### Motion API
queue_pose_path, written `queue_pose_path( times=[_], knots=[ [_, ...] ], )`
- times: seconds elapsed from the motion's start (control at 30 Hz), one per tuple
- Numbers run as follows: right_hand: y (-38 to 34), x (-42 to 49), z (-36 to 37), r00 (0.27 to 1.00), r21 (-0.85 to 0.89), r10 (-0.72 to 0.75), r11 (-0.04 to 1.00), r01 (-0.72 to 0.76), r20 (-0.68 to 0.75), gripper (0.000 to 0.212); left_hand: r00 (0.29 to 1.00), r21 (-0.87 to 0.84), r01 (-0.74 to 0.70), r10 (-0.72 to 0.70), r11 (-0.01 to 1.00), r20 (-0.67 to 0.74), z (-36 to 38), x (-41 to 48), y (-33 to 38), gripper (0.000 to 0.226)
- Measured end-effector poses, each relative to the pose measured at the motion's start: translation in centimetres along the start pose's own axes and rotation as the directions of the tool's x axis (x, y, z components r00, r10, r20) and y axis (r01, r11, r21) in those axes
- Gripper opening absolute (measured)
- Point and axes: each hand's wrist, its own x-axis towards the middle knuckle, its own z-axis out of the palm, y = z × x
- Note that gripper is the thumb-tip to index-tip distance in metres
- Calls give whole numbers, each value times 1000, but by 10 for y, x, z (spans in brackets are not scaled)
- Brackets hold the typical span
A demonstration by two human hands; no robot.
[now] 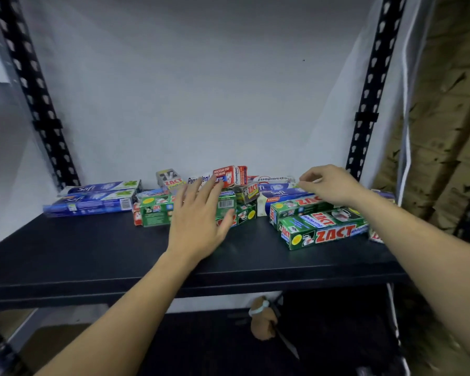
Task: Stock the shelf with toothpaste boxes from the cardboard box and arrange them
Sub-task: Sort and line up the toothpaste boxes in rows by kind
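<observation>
Black matte shelf [92,253] with rectangular printed-card toothpaste boxes [323,232] heaped along its rear half. The left hand [198,221], fingers straight and spread, holding nothing, lies over a green box [155,213] and hides its middle; contact is blurred. The right hand [334,185] curls its fingers above a blue box [277,192]; whether they pinch anything cannot be told. The right forearm cuts off a red-lettered box [376,236] at the shelf's right end.

Shelf: I see a dark shelf [92,253].
Left: blue boxes [92,203] lie stacked.
Middle: green boxes [158,213] lie in a messy pile.
Right: two green boxes [323,232] lie side by side.
</observation>
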Motion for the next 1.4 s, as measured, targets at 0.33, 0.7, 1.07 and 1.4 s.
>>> queue_pose_path(
  times=[0.33,0.7,1.07,1.4],
  knots=[
    [7,43,13,971,-67,-134,986,150,201,23,999,60,-21,23,998,-40,7,-5,2,66],
    [35,57,15,979,-70,-121,989,134,163,24,997,68,-4,9,998,-73,9,-4,3,62],
    [30,56,6,970,-144,-131,976,162,203,32,996,47,-7,11,999,-85,7,-4,4,63],
    [-9,28,-54,973,-178,-216,964,199,-83,32,998,53,8,-4,999,-62,5,-5,4,74]
  ],
)
